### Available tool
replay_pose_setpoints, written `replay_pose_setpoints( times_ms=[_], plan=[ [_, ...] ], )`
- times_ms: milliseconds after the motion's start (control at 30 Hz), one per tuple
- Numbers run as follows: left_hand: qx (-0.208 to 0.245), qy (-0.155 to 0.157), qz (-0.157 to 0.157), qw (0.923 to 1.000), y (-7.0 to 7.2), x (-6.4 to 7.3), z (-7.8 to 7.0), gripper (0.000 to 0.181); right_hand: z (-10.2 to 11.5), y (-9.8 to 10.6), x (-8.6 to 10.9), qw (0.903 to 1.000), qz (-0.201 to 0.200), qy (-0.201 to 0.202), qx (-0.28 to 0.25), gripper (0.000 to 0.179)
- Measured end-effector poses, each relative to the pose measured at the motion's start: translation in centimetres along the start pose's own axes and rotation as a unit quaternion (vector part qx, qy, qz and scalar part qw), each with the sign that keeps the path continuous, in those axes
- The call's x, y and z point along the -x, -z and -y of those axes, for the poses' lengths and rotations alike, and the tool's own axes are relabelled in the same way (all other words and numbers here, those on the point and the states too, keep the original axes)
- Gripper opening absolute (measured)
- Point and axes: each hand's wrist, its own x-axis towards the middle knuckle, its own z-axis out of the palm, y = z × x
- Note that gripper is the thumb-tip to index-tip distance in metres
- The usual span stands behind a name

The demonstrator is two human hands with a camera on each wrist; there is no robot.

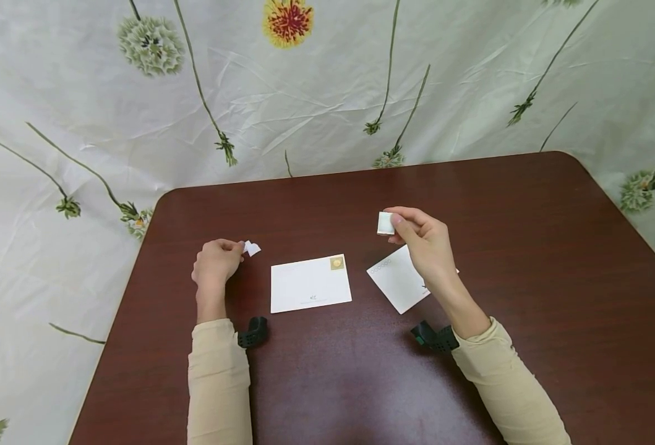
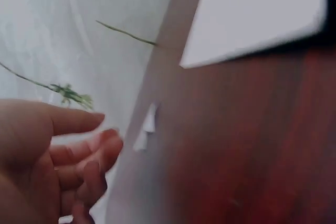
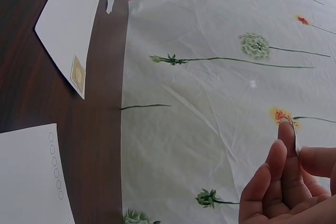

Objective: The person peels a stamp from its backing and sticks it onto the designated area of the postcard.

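Observation:
My right hand (image 1: 424,244) pinches a small white stamp-sized square (image 1: 385,223) between thumb and fingers, raised above the table. The right wrist view shows this square edge-on, as a thin strip (image 3: 295,137). Two small crumpled white paper scraps (image 1: 252,248) lie at the left of the table. Right beside them is my left hand (image 1: 218,262); in the left wrist view a gap shows between its loosely bent fingers and the scraps (image 2: 149,120). Between the hands lies a white envelope (image 1: 307,287) with a gold stamp (image 1: 336,263) at its upper right corner.
A second white envelope (image 1: 398,281), with a row of printed circles, lies turned at an angle, partly covered by the right hand and wrist. The dark red-brown table (image 1: 333,395) ends at a flower-printed white cloth (image 1: 316,99) at the back and left.

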Motion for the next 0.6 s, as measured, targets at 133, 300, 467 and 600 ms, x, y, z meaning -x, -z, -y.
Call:
replay_pose_setpoints(
  times_ms=[133, 300, 467, 600],
  plan=[
    [0.105, -0.040, -0.010, 0.9937, 1.0, 1.2, -1.7, 0.043, 0.0, 0.0, 0.0, 1.0000, -0.002, 0.006, -0.006, 0.021],
    [0.276, -0.124, -0.008, 0.9532, 2.7, 4.1, -4.8, 0.028, 0.0, 0.1, 0.0, 0.9998, -0.005, 0.017, -0.013, 0.021],
    [0.414, -0.244, 0.057, 0.8751, 3.4, 7.5, -7.1, 0.009, 0.2, 0.1, 0.2, 0.9995, -0.004, 0.028, -0.011, 0.021],
    [0.450, -0.326, 0.107, 0.8246, 2.8, 10.0, -8.6, 0.021, 0.6, 0.1, 0.5, 0.9993, 0.001, 0.036, -0.009, 0.021]
  ],
)
